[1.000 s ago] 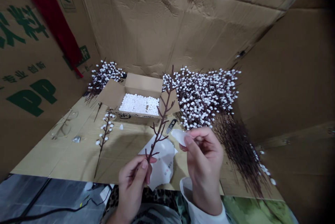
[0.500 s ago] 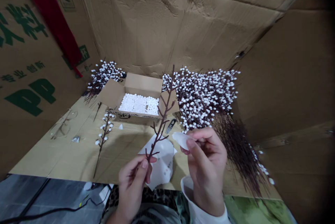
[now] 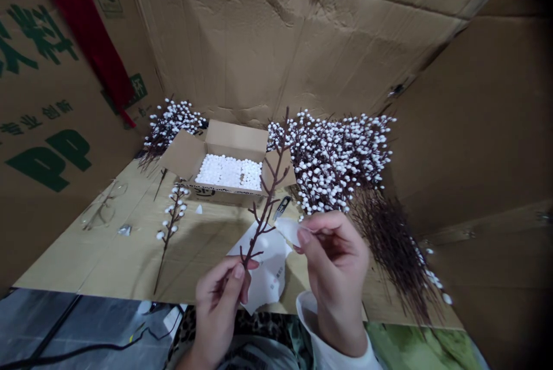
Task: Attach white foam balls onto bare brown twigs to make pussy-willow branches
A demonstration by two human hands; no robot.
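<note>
Over a worktop of flattened tan cardboard (image 3: pixel 108 260), I hold up my two hands. My left hand (image 3: pixel 218 306) is closed around the lower end of one dark brown branch (image 3: pixel 266 203), my thumb lying along the stem. The branch tilts upward, its forked twigs carrying no white beads. My right hand (image 3: pixel 334 278) is half closed: thumb and forefinger pinch one small curved white scrap (image 3: pixel 288 230) near the branch, while my other fingers curl loosely behind it. A white shirt cuff (image 3: pixel 322 324) shows at that wrist.

Behind my hands, one torn white sheet with small print (image 3: pixel 263 269) lies on the worktop. Just beyond it sits one small pair of black-handled snips (image 3: pixel 282 208), close to one open cardboard box (image 3: pixel 237 141) packed with white foam beads (image 3: pixel 228 173), too many to count. To my right spreads one large heap of brown branches tipped with white beads (image 3: pixel 332 162), and one smaller heap of the same branches (image 3: pixel 170 128) stands behind the box to the left. One single beaded branch (image 3: pixel 171 226) lies apart on the worktop. Further left are one pair of thin wire-framed glasses (image 3: pixel 103 206) and one crumpled silvery scrap (image 3: pixel 124 230).
</note>
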